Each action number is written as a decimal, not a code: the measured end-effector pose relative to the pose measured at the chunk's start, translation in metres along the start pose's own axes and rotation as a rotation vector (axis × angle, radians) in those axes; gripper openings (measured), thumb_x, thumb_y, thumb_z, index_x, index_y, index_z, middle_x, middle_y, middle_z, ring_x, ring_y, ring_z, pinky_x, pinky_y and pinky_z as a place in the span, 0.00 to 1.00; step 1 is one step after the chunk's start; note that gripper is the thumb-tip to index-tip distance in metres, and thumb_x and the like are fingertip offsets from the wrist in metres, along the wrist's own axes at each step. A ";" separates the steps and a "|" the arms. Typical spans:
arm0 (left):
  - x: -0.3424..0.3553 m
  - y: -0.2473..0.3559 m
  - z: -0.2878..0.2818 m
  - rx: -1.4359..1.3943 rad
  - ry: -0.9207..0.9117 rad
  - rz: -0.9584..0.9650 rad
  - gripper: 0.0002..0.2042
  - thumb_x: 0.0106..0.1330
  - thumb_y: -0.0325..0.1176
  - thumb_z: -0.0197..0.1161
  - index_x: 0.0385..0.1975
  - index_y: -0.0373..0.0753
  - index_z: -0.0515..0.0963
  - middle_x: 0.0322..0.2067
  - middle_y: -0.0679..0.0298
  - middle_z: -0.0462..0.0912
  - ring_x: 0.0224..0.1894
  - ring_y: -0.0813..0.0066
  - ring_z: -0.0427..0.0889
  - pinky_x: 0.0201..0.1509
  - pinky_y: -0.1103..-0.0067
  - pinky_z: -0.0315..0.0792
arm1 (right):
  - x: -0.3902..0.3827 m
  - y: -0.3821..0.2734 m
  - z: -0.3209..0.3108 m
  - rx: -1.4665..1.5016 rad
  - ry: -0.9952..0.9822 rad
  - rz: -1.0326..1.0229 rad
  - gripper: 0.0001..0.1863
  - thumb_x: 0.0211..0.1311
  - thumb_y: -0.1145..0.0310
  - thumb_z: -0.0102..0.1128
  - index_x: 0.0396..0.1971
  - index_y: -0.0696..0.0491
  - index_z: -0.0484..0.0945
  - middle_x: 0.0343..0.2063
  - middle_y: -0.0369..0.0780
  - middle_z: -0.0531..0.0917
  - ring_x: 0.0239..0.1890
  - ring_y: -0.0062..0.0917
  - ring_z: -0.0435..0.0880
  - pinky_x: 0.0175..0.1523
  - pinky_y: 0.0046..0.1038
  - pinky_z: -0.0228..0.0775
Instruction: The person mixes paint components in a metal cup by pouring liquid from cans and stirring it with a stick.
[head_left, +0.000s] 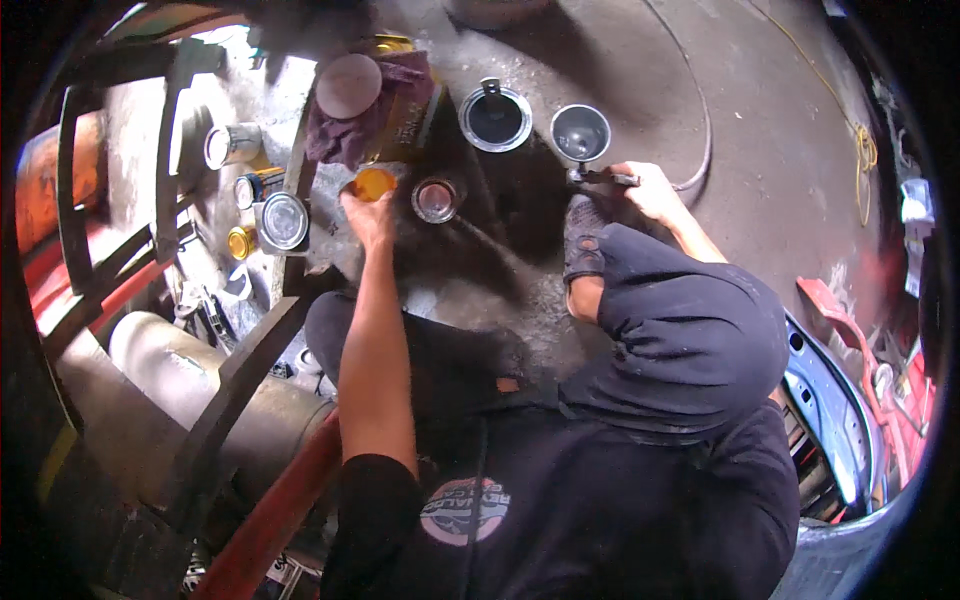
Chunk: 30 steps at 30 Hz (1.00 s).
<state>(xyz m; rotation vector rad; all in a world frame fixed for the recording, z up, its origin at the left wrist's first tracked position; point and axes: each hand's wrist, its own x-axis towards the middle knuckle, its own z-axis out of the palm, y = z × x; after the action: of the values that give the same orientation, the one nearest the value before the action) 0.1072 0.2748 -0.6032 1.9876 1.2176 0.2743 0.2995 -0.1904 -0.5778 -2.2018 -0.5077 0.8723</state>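
My right hand (653, 192) is closed around the dark grip of what looks like a paint spray gun (600, 178). Its round grey cup (580, 133) faces up with the top uncovered and a shiny inside. On the left, my left hand (369, 212) has its fingers round a small orange-yellow cup (374, 184). Just right of that cup, a clear round container (436, 200) with a pinkish inside stands on the floor. Between the hands and farther off sits an open tin (495, 121) with dark contents and a metal piece hooked over its far rim.
A purple rag (345, 132) and a pale round lid (349, 86) lie on a yellow can (408, 125). Several cans, one with a silver lid (284, 221), stand by a wooden frame (240, 370) at left. A hose (703, 110) crosses the floor; a blue panel (828, 415) leans at right.
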 end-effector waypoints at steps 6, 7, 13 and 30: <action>-0.009 0.014 0.005 0.011 -0.009 0.001 0.33 0.52 0.32 0.80 0.58 0.30 0.72 0.51 0.45 0.84 0.56 0.50 0.83 0.65 0.65 0.73 | -0.012 -0.040 -0.035 -0.076 -0.031 -0.046 0.22 0.58 0.72 0.64 0.54 0.58 0.83 0.46 0.50 0.88 0.51 0.40 0.87 0.57 0.36 0.77; -0.011 0.017 0.004 -0.022 0.017 0.035 0.33 0.53 0.33 0.79 0.58 0.30 0.72 0.51 0.45 0.84 0.56 0.50 0.83 0.65 0.65 0.73 | -0.014 -0.044 -0.039 -0.082 -0.033 -0.060 0.21 0.58 0.74 0.65 0.52 0.59 0.84 0.45 0.49 0.88 0.49 0.39 0.87 0.55 0.35 0.77; -0.009 0.016 -0.010 0.020 -0.021 0.009 0.32 0.53 0.32 0.79 0.57 0.30 0.72 0.52 0.46 0.83 0.57 0.51 0.83 0.65 0.66 0.73 | -0.019 -0.056 -0.049 -0.064 -0.020 -0.078 0.20 0.57 0.78 0.64 0.51 0.58 0.84 0.43 0.48 0.88 0.46 0.36 0.87 0.53 0.34 0.77; 0.003 0.005 0.001 0.101 -0.037 0.048 0.33 0.52 0.33 0.80 0.58 0.30 0.73 0.49 0.41 0.86 0.54 0.44 0.85 0.61 0.62 0.75 | -0.028 -0.063 -0.055 -0.197 -0.032 -0.214 0.21 0.52 0.78 0.62 0.49 0.58 0.85 0.39 0.48 0.87 0.43 0.41 0.86 0.51 0.36 0.77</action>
<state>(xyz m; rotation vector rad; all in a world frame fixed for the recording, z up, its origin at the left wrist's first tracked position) 0.1128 0.2756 -0.6007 2.1017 1.1825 0.2025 0.3125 -0.1892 -0.4906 -2.2593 -0.8591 0.7712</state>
